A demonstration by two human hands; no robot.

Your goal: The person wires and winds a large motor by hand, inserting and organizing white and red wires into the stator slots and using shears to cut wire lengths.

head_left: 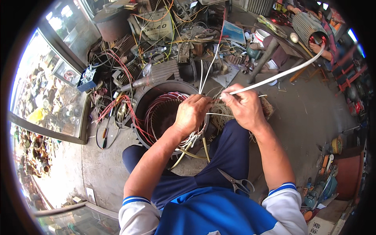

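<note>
Close in front of me stands a round motor stator (138, 102), with red and white wires coiled around its inside. My left hand (192, 112) is closed over the stator's right rim, pinching thin copper-coloured wire ends. White leads (201, 80) rise beside its fingers. In my right hand (244, 106), thumb and fingers pinch the near end of a long white sleeving tube (280, 75), right next to the wire ends. The tube runs up to the far right. Whether the wire enters it is too small to tell. Scissors (237, 182) lie on my lap.
Loose cables, motor parts and a cardboard box (158, 26) clutter the far side. A glass-paned frame (84, 117) stands at left. Far right, another person's hand (316, 47) is at a finned motor housing (306, 28). A coil of pale cord (221, 111) lies beside the stator.
</note>
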